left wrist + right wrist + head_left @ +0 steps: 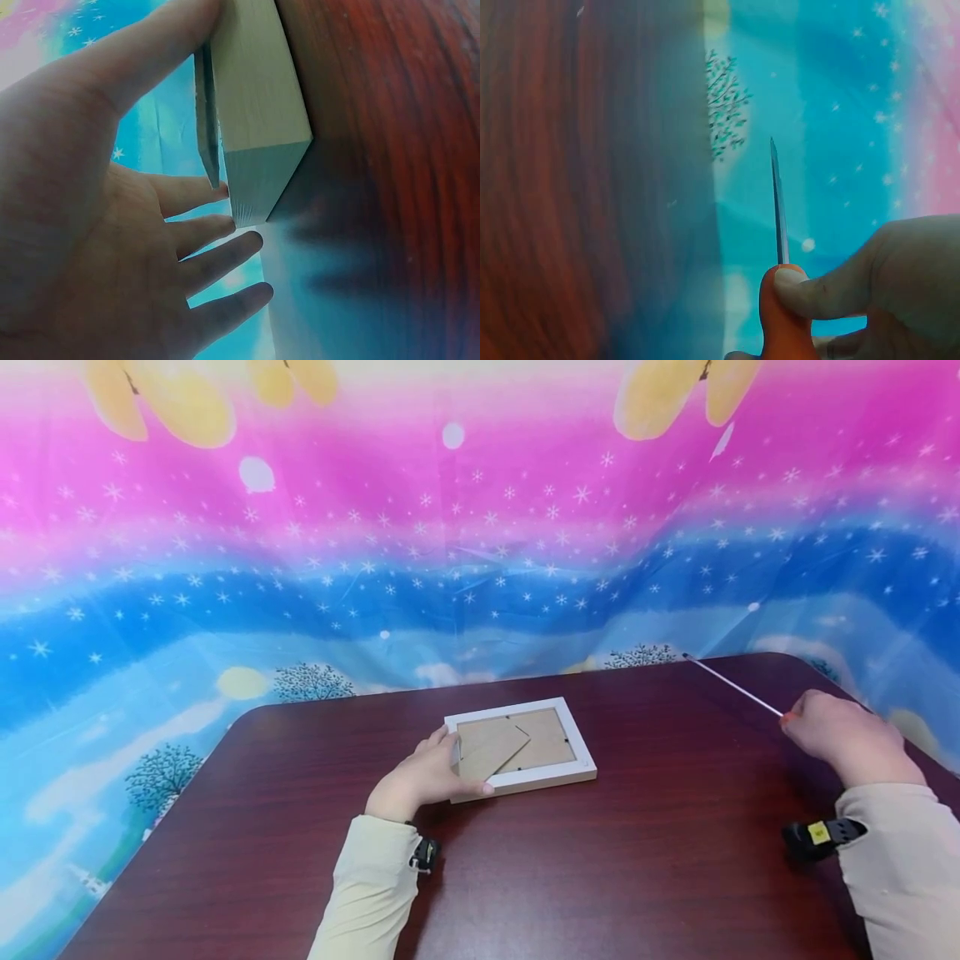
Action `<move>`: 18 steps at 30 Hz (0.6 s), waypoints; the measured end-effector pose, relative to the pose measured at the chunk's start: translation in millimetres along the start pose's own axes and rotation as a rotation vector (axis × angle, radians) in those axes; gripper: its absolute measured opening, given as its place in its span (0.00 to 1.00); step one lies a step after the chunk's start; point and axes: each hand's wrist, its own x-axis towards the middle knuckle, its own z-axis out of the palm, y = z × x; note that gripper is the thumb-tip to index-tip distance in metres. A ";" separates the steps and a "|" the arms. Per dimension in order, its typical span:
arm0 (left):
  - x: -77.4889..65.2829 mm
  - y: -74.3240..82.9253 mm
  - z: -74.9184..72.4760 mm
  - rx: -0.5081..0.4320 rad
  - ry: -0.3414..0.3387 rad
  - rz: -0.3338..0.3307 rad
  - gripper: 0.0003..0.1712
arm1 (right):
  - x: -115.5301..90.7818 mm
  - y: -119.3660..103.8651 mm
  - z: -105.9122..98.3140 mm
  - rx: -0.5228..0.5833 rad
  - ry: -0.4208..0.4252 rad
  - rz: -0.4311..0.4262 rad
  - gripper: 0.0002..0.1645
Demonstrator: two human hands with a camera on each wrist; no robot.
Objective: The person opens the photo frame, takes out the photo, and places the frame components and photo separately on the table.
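"What was biggest?"
"The snowflake-patterned cloth (465,593), hanging behind the dark red surface (600,877)."
"And on that?"
"A white frame (551,739), back up, toward the far edge, its tan stand (483,752) angled across the back."
"The hands?"
"The left hand (423,777) had its fingers spread apart, thumb on the frame's near edge. The right hand (847,735), well apart from it, was clamped on a screwdriver (738,688) by the orange handle (784,330)."
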 end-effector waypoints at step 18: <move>-0.8 1.7 2.4 0.029 0.041 0.041 0.59 | -7.4 -35.4 -9.6 -0.003 0.138 -0.031 0.25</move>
